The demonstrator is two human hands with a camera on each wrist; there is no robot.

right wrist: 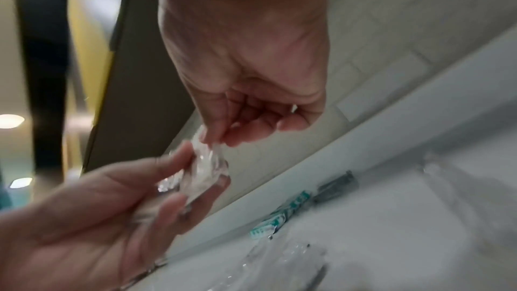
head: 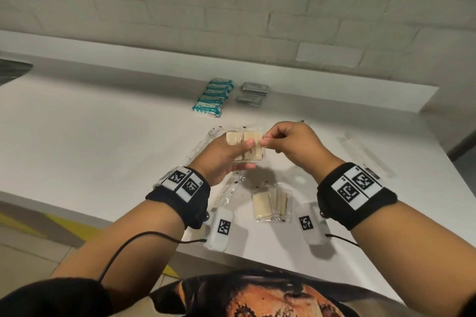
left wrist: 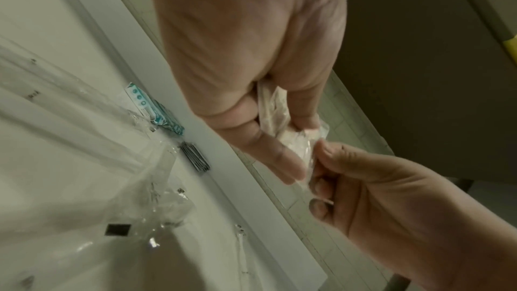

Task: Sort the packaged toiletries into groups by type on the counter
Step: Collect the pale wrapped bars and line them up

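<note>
White counter (head: 103, 136) below; my left hand (head: 219, 159) grips a clear packet (head: 253, 148) of beige pieces above it, while my right hand (head: 291, 141) pinches its edge. Slippery film could slide free or tear, I reckon, scattering sorted teal packs (head: 213, 98).

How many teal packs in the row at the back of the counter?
5 teal packs, in one overlapping row running from the far end near the wall toward the person, just left of the grey sachets. They overlap, so another could be hidden.
</note>
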